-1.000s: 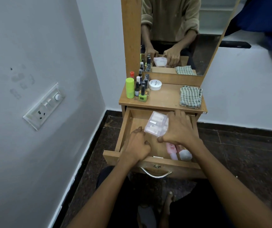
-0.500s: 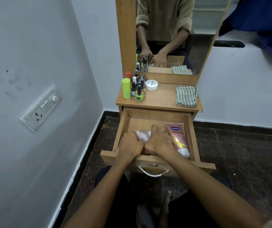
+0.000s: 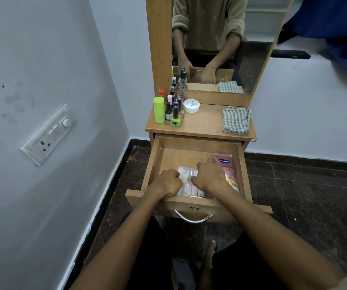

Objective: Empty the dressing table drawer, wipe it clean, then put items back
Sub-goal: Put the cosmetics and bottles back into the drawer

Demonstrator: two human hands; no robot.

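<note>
Head view looks down into the open light-brown wooden drawer (image 3: 158, 155) of the dressing table, pulled well out. Near its front wall lies a clear plastic pouch of small pale bottles (image 3: 187, 181), and both hands are on it: the left hand (image 3: 168, 182) at its left edge, the right hand (image 3: 207, 176) at its right edge, fingers of each curled down onto the plastic — whether they pinch it or only press it, I cannot tell. Just right of the pouch, along the drawer's right wall, lies one pink squeeze tube with a white cap (image 3: 227, 169).

Up on the wooden surface (image 3: 204, 124) stand one lime-green cylindrical container (image 3: 159, 109), a cluster of small dark-capped nail-polish bottles (image 3: 175, 108) — about seven, overlapping too much for a sure count — one flat round white jar (image 3: 191, 105), and one folded green-and-white checked cloth (image 3: 235, 120).

As a judgement, the task is partway along: most items are on the surface, two are in the drawer. Whether these are the last to come out or the first to go back, the picture alone does not settle.
</note>
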